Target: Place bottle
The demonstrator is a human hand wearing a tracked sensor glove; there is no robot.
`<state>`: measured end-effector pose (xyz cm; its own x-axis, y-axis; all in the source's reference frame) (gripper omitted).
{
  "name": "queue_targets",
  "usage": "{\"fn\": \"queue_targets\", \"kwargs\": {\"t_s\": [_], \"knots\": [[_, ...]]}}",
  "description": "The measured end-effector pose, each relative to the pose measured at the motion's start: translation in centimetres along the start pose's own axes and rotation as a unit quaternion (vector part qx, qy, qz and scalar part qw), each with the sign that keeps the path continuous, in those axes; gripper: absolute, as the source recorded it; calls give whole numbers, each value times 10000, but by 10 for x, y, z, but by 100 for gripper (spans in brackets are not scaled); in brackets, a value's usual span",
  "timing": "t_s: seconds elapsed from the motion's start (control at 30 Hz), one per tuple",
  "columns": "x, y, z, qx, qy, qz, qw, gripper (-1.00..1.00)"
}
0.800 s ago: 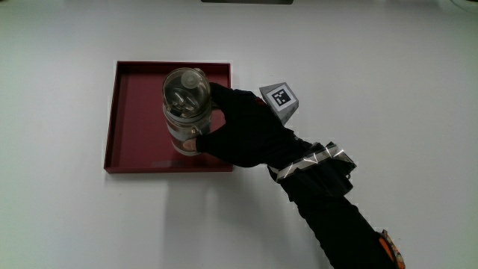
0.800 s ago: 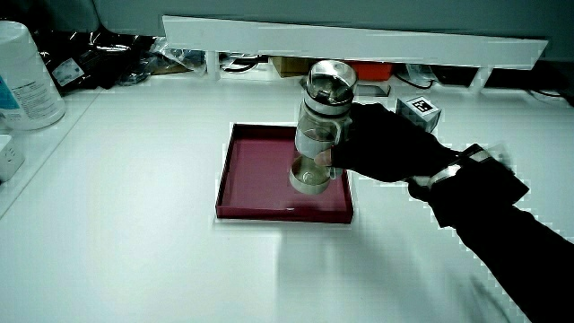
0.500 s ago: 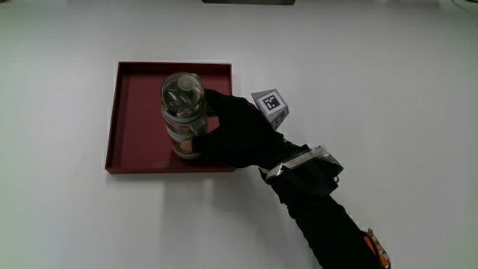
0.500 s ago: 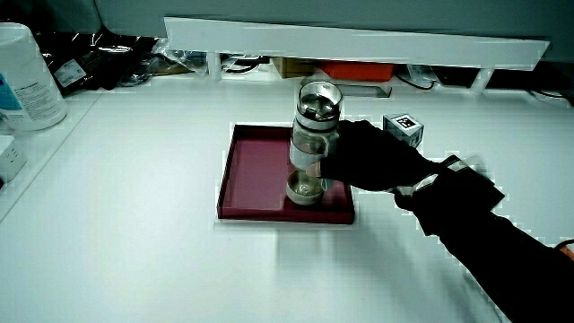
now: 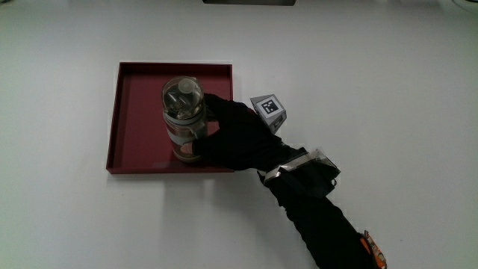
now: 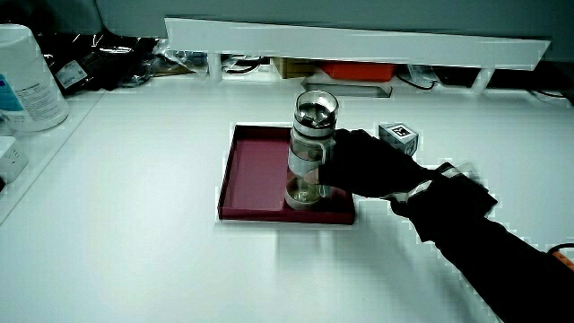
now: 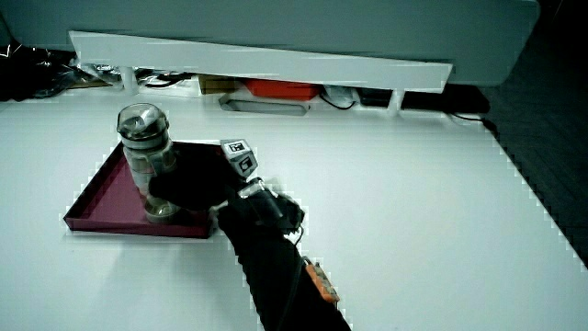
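Observation:
A clear glass bottle (image 5: 184, 116) with a silver lid stands upright in the dark red tray (image 5: 134, 104), near the tray's edge closest to the person. In both side views the bottle (image 6: 309, 152) (image 7: 147, 161) sits with its base down on the tray floor (image 6: 256, 170) (image 7: 101, 198). The gloved hand (image 5: 235, 138) is wrapped around the bottle's side, its fingers curled on the glass. The patterned cube (image 5: 269, 110) shows on the hand's back. The hand (image 6: 368, 166) (image 7: 193, 188) reaches in over the tray's rim.
A low white partition (image 6: 359, 40) runs along the table's edge farthest from the person, with cables and boxes under it. A large white container (image 6: 27, 76) stands at the table's corner in a side view.
The hand has lowered the bottle a little and brought it slightly nearer to the person; its base now rests on the tray floor. The grasp has not changed.

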<state>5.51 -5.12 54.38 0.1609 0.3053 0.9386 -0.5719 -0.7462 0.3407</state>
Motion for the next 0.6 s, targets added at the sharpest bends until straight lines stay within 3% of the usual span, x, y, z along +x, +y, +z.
{"fn": "queue_targets", "kwargs": {"t_s": [0.3, 0.43, 0.6], "knots": [[4, -1, 0, -64, -34, -168, 9998, -43], [9, -3, 0, -254, 164, -259, 9992, -61], [-4, -15, 10, -470, 225, -169, 9985, -83]]}}
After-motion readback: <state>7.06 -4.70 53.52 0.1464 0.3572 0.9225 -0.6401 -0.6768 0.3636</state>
